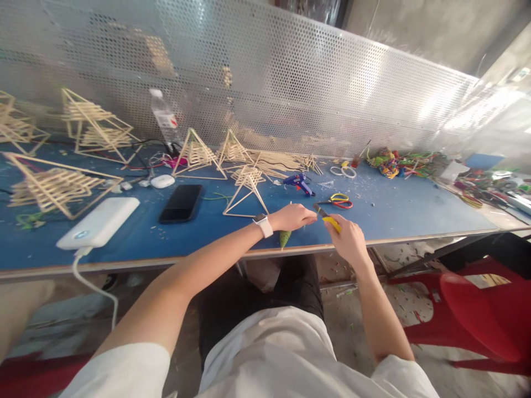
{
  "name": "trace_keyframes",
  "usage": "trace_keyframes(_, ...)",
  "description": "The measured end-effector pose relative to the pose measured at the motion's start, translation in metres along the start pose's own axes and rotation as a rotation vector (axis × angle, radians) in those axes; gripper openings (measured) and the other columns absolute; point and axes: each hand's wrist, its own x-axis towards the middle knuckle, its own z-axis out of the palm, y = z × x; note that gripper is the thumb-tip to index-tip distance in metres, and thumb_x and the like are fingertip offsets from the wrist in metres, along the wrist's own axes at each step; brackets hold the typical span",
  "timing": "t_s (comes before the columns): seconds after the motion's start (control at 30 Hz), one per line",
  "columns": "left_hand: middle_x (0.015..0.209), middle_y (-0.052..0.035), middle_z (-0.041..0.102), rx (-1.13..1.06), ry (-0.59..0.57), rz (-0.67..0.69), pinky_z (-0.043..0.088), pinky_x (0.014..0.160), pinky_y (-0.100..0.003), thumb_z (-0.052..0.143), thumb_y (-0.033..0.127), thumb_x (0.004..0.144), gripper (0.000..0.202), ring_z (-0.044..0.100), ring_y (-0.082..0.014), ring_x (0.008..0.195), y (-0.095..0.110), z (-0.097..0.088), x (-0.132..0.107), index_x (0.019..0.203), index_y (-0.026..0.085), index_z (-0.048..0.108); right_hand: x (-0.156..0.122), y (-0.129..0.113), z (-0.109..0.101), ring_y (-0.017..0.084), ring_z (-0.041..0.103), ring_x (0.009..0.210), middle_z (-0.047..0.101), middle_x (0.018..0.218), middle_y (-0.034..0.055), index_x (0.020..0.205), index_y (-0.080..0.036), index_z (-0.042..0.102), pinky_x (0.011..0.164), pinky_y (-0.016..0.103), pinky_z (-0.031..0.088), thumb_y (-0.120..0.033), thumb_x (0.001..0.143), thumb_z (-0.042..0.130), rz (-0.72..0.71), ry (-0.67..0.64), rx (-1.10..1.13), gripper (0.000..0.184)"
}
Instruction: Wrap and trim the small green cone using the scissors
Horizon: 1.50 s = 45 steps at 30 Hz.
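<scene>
My right hand [349, 241] grips a yellow utility knife [333, 222], its blade pointing up and left toward the fingertips of my left hand. My left hand [292, 216], with a white watch on the wrist, is closed over the near part of the blue table. What its fingers hold is hidden or too small to make out. From beneath that hand a green, pointed, woven-looking piece [285, 238] sticks out toward the table edge; I cannot tell whether it is gripped. Just beyond the knife lie scissors [341, 200] with yellow and red handles.
A blue glue gun [299, 182] and a pyramid-shaped stick frame [248, 190] stand beyond my hands. Leftward are a phone [181, 203], a white power bank [98, 222], a bottle [165, 117] and several more frames. A perforated metal panel [265, 72] backs the table; red chairs [477, 315] stand at right.
</scene>
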Motion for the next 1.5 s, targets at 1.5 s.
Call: trace_keyframes(1.5,0.078,-0.0069,0.079,0.198,0.112,-0.068,0.032,0.065,-0.035,0.052,0.043,0.124,0.043,0.075,-0.0250,0.071,0.016,-0.012,-0.009,0.096,0.024,0.079,0.094,0.006,0.026,0.031,0.075,0.097,0.088,0.109,0.0147,0.118,-0.020,0.086,0.107,0.054,0.062,-0.063,0.095,0.084,-0.094,0.130,0.644,0.049)
